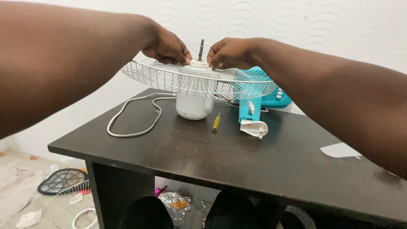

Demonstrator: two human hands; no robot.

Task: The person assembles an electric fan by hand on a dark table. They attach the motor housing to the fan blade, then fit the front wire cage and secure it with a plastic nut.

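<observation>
A white wire fan guard (169, 78) lies flat on top of a white motor housing (193, 104) standing on the dark table (263, 165). A dark metal shaft (201, 49) sticks up through the guard's white centre ring (199, 64). My left hand (165, 46) pinches the ring from the left. My right hand (231, 53) pinches it from the right. Both sets of fingertips press down beside the shaft.
A teal fan stand with a white bracket (253, 112) lies behind the motor. A yellow screwdriver (216, 123) and a looped white cord (131, 121) rest on the table. On the floor at left lie another wire guard (68, 208) and a dark blade piece (61, 180).
</observation>
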